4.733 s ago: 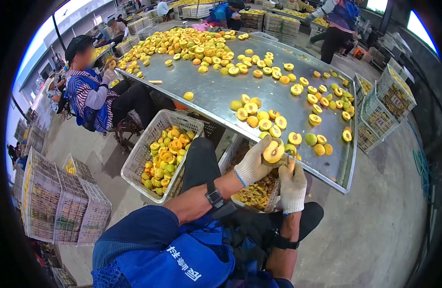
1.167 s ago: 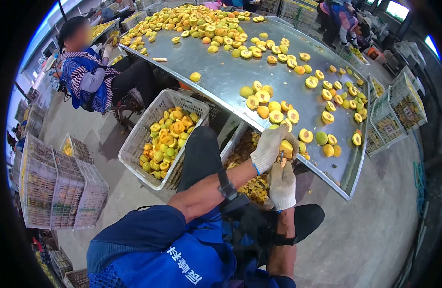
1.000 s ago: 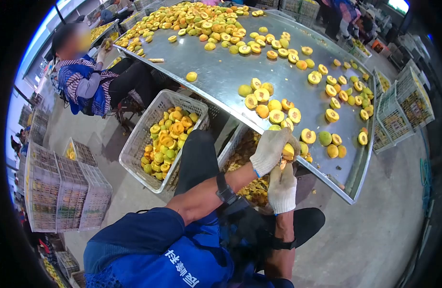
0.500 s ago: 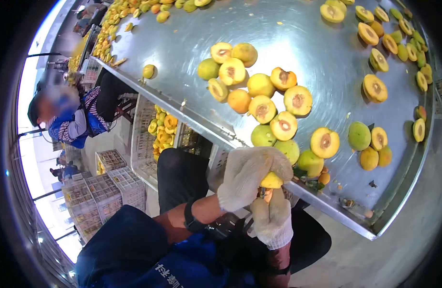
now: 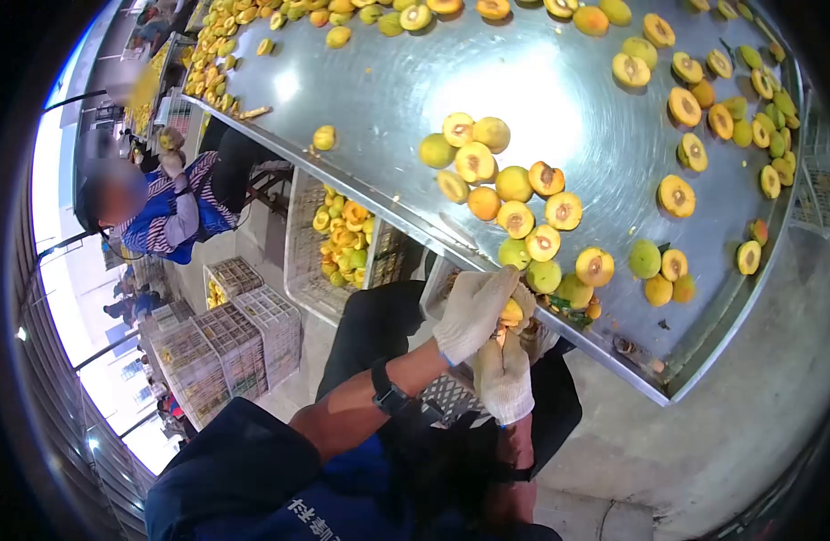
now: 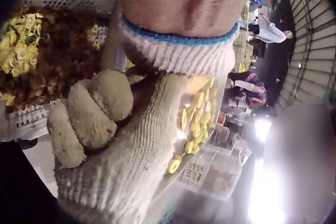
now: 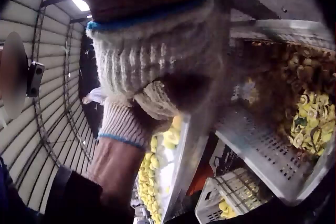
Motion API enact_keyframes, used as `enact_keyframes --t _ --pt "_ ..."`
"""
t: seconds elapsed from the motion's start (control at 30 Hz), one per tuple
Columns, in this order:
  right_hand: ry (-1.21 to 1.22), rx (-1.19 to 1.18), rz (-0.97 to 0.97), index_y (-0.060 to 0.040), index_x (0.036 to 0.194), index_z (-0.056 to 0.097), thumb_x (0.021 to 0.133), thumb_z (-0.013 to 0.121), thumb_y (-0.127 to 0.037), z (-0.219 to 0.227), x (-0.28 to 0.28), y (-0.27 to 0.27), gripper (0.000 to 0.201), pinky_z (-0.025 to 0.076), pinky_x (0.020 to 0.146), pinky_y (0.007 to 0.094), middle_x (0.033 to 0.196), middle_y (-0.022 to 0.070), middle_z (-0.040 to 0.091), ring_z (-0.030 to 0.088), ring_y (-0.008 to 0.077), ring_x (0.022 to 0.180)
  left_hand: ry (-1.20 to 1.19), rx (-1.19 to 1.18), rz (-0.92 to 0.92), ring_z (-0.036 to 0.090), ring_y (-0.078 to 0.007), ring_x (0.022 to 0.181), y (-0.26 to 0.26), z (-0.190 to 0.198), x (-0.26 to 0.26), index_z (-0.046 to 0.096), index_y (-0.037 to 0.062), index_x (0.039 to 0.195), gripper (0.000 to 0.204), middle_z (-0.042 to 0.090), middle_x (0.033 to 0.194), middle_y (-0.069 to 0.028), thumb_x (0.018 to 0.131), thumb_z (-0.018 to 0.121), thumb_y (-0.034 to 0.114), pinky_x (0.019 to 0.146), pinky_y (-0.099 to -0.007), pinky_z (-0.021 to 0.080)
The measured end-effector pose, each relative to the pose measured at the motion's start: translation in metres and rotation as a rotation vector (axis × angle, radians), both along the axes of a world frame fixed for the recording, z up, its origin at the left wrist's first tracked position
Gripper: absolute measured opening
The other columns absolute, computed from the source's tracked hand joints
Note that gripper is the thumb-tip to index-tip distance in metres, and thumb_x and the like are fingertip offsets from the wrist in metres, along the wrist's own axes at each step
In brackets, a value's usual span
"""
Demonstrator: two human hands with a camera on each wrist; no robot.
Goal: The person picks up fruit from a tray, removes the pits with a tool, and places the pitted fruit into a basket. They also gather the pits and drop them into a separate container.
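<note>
In the head view, my gloved left hand (image 5: 476, 312) curls round a yellow fruit piece (image 5: 511, 314) at the table's near edge. Just below it, my gloved right hand (image 5: 504, 382) pinches a small orange-and-metal tool (image 5: 501, 336) against the fruit. The left wrist view shows the left hand (image 6: 113, 150) with its fingers curled in; the fruit is hidden there. In the right wrist view, the right hand (image 7: 152, 61) meets the left glove's cuff (image 7: 123, 121), and the tool cannot be seen.
The metal table (image 5: 361, 99) carries halved fruits (image 5: 563, 210) and a heap at the far left. A crate of fruit (image 5: 309, 288) stands left of my knees. Below my hands is a crate of scraps (image 7: 315, 119). A seated person (image 5: 176, 216) works at the left.
Since half a second ago the head view has shifted, so the table fruits look smaller. Both hands remain together on the fruit. Earlier the fruit's cut face showed; now the fingers cover much of it.
</note>
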State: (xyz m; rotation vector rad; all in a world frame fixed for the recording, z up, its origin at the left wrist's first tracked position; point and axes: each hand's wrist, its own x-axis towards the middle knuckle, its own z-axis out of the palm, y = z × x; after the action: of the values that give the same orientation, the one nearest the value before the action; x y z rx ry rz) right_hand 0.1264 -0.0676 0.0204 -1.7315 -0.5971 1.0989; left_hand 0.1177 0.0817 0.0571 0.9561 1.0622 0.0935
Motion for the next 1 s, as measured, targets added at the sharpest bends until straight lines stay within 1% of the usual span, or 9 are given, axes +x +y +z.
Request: enact_keyframes --t 0.13,0.23,0.43,0.5,0.53,0.63,0.9,0.97,1.0 --pt "-0.237 0.086 0.032 -0.004 0.101 0.063 0.098 0.057 -0.007 0.039 -0.029 -0.009 0.007 0.053 0.064 0.0448 0.094 0.0161 0.065 0.068 0.0341 0.077 0.028 0.125 -0.071 0.063 -0.0102 0.069 0.002 0.035 -0.014 0.072 -0.0038 0.084 0.047 0.071 0.076 -0.0058 0.108 0.053 0.032 0.062 -0.0273 0.05" --pt "0.821 -0.027 -0.469 -0.0035 0.117 0.062 0.101 0.057 -0.007 0.058 -0.05 -0.028 0.017 0.055 0.068 0.0393 0.105 0.0125 0.065 0.068 0.0274 0.085 -0.015 0.243 -0.264 0.067 -0.0134 0.071 0.004 0.061 -0.022 0.073 -0.0013 0.084 0.042 0.073 0.078 -0.0069 0.106 0.053 0.028 0.064 -0.028 0.052" --pt "0.449 -0.102 -0.13 -0.005 0.135 0.057 0.105 0.054 -0.012 0.091 -0.046 -0.034 0.031 0.055 0.079 0.0282 0.107 0.0075 0.065 0.066 0.018 0.095 -0.233 0.16 -0.331 0.07 -0.0169 0.073 0.007 0.11 -0.032 0.072 -0.0013 0.08 0.044 0.073 0.076 -0.0096 0.105 0.049 0.027 0.068 -0.0301 0.054" --pt "-0.637 0.185 0.172 -0.004 0.133 0.058 0.106 0.054 -0.016 0.089 -0.032 -0.031 0.031 0.054 0.079 0.0279 0.103 0.0079 0.064 0.066 0.0175 0.094 -0.261 0.171 -0.245 0.068 -0.0171 0.069 0.0 0.113 -0.036 0.07 -0.0046 0.077 0.049 0.072 0.072 -0.0113 0.106 0.051 0.029 0.065 -0.0304 0.054" --pt "0.227 -0.037 0.057 -0.0026 0.129 0.062 0.105 0.054 -0.02 0.099 -0.028 -0.035 0.03 0.053 0.079 0.0301 0.095 0.0087 0.066 0.066 0.0174 0.091 -0.272 0.104 -0.218 0.068 -0.018 0.067 -0.006 0.108 -0.038 0.071 -0.0047 0.078 0.051 0.072 0.074 -0.0122 0.107 0.048 0.03 0.064 -0.0297 0.053" --pt "-0.003 0.134 0.078 -0.0009 0.114 0.063 0.102 0.053 -0.013 0.107 -0.019 -0.048 0.02 0.051 0.087 0.0438 0.109 0.0187 0.062 0.061 0.0351 0.102 -0.254 -0.035 -0.134 0.066 -0.0216 0.063 -0.037 0.101 -0.037 0.069 -0.0036 0.082 0.057 0.071 0.074 -0.0149 0.108 0.04 0.037 0.06 -0.0294 0.053" --pt "0.898 -0.012 -0.108 -0.0138 0.092 0.058 0.103 0.055 -0.054 0.098 -0.023 -0.094 0.042 0.03 0.042 0.0241 0.062 -0.0048 0.044 0.039 0.0084 0.046 -0.096 -0.416 0.455 0.066 -0.0236 0.061 -0.075 0.111 -0.035 0.066 0.001 0.086 0.055 0.07 0.077 -0.0148 0.106 0.046 0.049 0.054 -0.0335 0.057" --pt "0.562 0.001 -0.14 -0.0154 0.089 0.056 0.104 0.052 -0.058 0.027 -0.048 -0.107 0.045 0.026 0.041 0.0248 0.061 -0.0061 0.04 0.033 0.0075 0.043 0.088 -0.218 0.403 0.069 -0.0214 0.077 -0.062 0.087 -0.046 0.061 0.0082 0.11 0.03 0.071 0.092 -0.0084 0.105 0.055 0.037 0.063 -0.0334 0.056" --pt "0.896 -0.175 -0.224 -0.0135 0.093 0.058 0.102 0.055 -0.057 0.097 -0.02 -0.082 0.044 0.032 0.041 0.027 0.06 -0.0041 0.042 0.04 0.0101 0.044 -0.011 0.47 0.002 0.069 -0.0205 0.077 -0.054 0.061 -0.072 0.061 0.0089 0.11 0.029 0.07 0.09 -0.0078 0.102 0.059 0.037 0.06 -0.0306 0.054"
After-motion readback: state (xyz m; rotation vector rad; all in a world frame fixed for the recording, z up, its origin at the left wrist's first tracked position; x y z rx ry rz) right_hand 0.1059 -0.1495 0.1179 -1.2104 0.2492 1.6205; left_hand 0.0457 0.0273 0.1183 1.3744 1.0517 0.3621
